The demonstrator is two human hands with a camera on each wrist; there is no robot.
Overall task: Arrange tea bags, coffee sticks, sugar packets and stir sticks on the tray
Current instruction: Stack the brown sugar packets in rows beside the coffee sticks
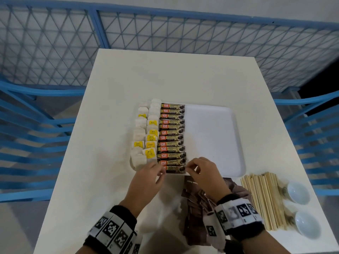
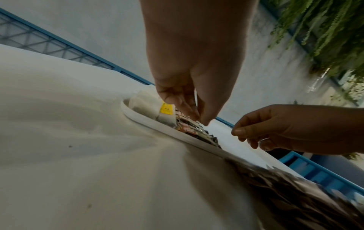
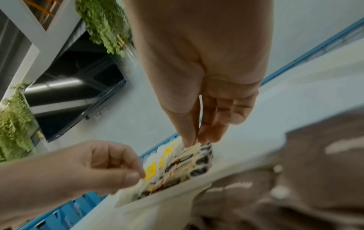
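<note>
A white tray (image 1: 211, 134) lies on the table with two columns of tea bags (image 1: 146, 136) at its left and a column of coffee sticks (image 1: 171, 132) beside them. The nearest coffee stick (image 1: 175, 169) lies at the tray's front edge. My left hand (image 1: 161, 171) pinches its left end and my right hand (image 1: 189, 168) pinches its right end. The right wrist view shows my right fingertips (image 3: 189, 140) closed on the stick's end. Brown sugar packets (image 1: 194, 204) lie in a pile under my right wrist. Wooden stir sticks (image 1: 264, 198) lie to the right of them.
Two small white bowls (image 1: 298, 192) stand at the table's right edge beside the stir sticks. The right half of the tray is bare. A blue lattice fence (image 1: 55, 43) runs behind the table, and blue slatted frames stand at both sides.
</note>
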